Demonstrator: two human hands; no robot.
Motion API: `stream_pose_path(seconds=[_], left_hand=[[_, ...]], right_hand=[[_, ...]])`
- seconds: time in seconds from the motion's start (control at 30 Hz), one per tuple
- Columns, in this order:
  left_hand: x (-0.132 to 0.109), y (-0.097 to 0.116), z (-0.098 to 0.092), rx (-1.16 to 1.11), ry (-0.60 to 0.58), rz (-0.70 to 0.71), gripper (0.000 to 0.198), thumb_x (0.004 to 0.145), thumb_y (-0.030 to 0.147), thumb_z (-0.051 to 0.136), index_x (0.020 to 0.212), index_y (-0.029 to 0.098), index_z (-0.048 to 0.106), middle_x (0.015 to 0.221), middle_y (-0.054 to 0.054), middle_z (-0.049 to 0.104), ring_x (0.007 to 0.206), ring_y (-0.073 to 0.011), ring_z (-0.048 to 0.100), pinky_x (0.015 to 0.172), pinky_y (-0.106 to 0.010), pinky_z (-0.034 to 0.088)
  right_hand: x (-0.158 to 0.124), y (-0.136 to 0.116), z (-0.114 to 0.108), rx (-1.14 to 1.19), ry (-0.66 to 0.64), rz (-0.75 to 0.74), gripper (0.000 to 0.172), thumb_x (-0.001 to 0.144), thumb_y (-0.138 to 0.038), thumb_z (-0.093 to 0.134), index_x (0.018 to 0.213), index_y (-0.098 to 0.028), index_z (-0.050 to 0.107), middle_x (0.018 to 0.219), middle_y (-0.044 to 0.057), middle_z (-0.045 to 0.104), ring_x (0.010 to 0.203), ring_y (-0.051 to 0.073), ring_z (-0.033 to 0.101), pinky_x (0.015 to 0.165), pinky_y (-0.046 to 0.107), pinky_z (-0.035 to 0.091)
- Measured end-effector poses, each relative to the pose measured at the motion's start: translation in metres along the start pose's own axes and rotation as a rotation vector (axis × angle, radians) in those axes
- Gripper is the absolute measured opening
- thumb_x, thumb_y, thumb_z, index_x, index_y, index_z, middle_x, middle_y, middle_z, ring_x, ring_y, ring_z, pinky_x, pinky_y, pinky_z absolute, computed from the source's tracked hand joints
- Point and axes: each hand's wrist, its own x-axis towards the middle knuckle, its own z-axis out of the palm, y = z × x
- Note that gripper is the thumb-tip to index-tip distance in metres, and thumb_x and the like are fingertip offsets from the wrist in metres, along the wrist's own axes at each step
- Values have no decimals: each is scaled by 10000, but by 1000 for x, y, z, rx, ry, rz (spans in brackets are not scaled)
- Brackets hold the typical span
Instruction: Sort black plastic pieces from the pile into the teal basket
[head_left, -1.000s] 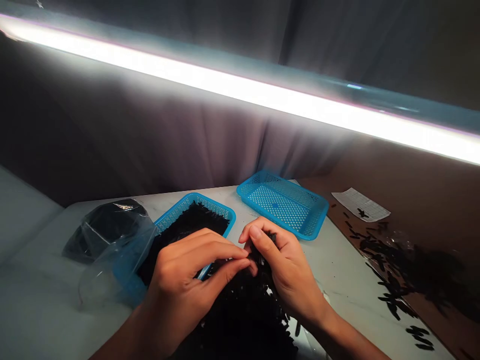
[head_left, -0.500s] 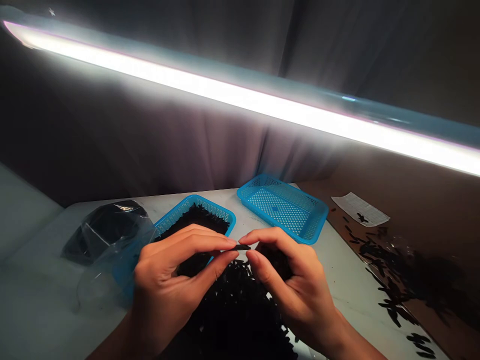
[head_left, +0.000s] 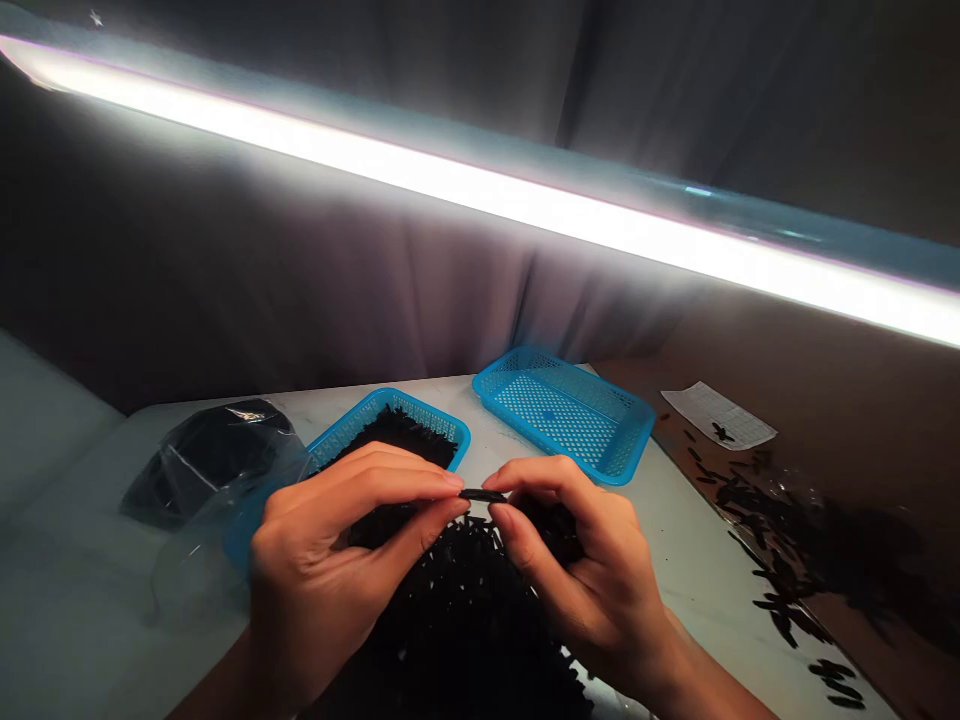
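Head view: 2 hands (head_left: pixel 337 570) (head_left: pixel 585 570), 1 black strip (head_left: pixel 482 495)

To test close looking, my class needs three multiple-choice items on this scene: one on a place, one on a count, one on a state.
1. Where does the paper sheet lie?
A) on the brown surface right of the white table
B) inside a blue basket
C) on the plastic bag

2. How many blue baskets show?
A) one
B) two
C) three

3. How is the slender black piece held?
A) in one palm
B) pinched between both hands
C) not held

1: A, it sits beyond the table's edge.
2: B, the perforated basket and the basket of black pieces.
3: B, the left hand and right hand meet on it.
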Motion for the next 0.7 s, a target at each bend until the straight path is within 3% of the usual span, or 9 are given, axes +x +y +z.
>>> stream_pose_path(seconds=[0.33, 0.57, 0.7], left_hand=[[3, 1, 1, 52, -2, 64, 99, 882, 105, 777, 915, 198, 762, 825, 25, 792, 769, -125, 747, 696, -231, 619], [3, 0, 3, 67, 2, 80, 146, 857, 65, 786, 928, 191, 766, 845, 31, 797, 787, -117, 745, 737, -228, 616], [1, -2, 4, 76, 14, 95, 137, 857, 68, 793, 938, 176, 764, 850, 30, 791, 808, -105, 735, 766, -213, 602]], right_hand=[[1, -1, -2, 131, -17, 86, 40, 988, -225, 654, 1008, -233, 688, 854, -30, 761, 690, 93, 682, 615, 199, 511], [3, -2, -2, 180, -13, 233, 124, 1007, -302, 644, 937, -231, 718, 576, -73, 546, 468, 72, 468, 543, 222, 447], [4, -4, -2, 223, -16, 266, 202, 1015, -324, 629, 862, -215, 703, 573, -64, 537, 476, 69, 467, 483, 215, 385]])
